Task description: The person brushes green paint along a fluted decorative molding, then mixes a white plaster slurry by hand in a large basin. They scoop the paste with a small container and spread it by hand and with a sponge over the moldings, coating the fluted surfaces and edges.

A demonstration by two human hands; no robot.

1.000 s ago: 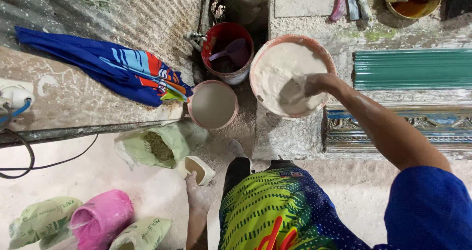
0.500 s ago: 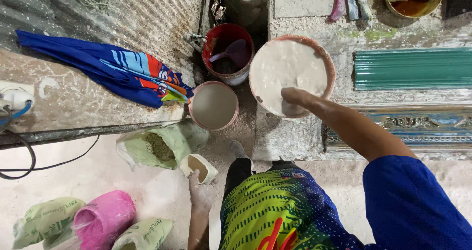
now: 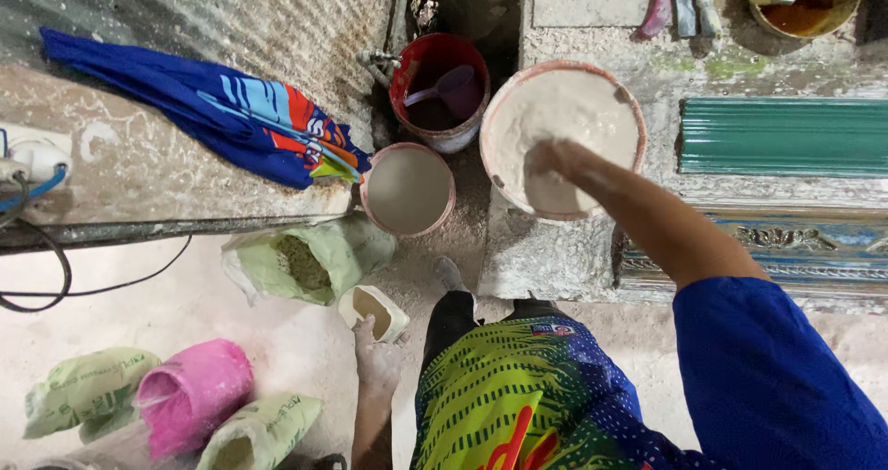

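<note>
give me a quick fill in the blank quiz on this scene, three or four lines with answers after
1. The right hand is inside the large bowl of pale ____ mix.
2. The left hand holds a small cream ____ near the open green sack.
3. The purple scoop lies in the ____ bucket.
4. The folded blue cloth lies to the ____ of the small bowl.

Missing words: wet; cup; red; left

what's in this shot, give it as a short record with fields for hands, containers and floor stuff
right hand: right hand in the pale mix inside the large bowl
left hand: left hand touching a small cream cup on the floor
containers: red bucket with a purple scoop; small bowl of pale liquid
floor: open green sack, pink bag
left side: folded blue umbrella
</note>
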